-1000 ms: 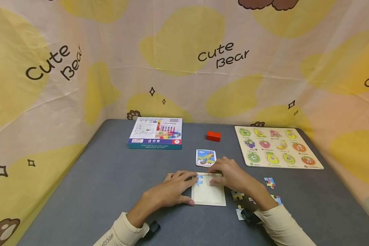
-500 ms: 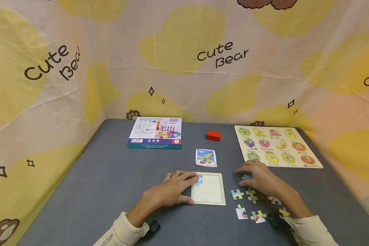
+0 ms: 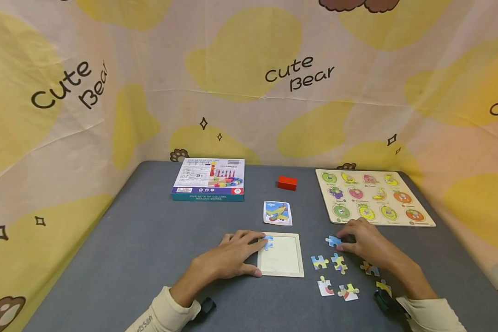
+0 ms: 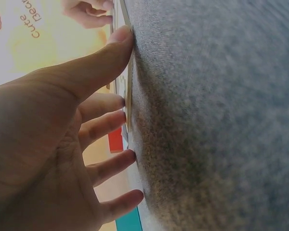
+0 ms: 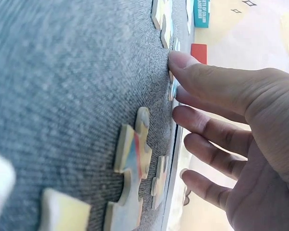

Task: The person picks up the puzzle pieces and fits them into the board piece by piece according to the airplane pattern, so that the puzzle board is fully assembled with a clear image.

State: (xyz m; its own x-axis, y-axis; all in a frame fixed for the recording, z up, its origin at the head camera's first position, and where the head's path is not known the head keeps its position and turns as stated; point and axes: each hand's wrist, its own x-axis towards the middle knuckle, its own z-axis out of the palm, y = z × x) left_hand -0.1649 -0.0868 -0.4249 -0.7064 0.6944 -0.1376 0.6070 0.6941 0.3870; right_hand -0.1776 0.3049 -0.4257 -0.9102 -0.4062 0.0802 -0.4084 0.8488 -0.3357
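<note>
My left hand (image 3: 232, 258) lies at the left side of a shallow wooden puzzle tray (image 3: 283, 258), its fingers spread and extended. The thumb touches the tray's near left corner, and the index finger reaches over its far left part. Inside the tray, by that finger, is a blue puzzle piece (image 3: 269, 242). To the right of the tray, my right hand (image 3: 371, 244) has thumb and index finger on either side of another blue puzzle piece (image 3: 332, 240), pinching its right end. In the right wrist view the thumb (image 5: 197, 72) partly hides this piece.
Several loose puzzle pieces (image 3: 320, 262) lie between the tray and the right forearm. Beyond the tray is an airplane picture card (image 3: 277, 213). Farther back are a red block (image 3: 287, 183), a boxed bead set (image 3: 209, 180) and a fruit board (image 3: 377, 198).
My right hand has left the tray, moved right over the loose pieces, and drawn its thumb and index finger closer together at the blue piece. The left hand stays at the tray.
</note>
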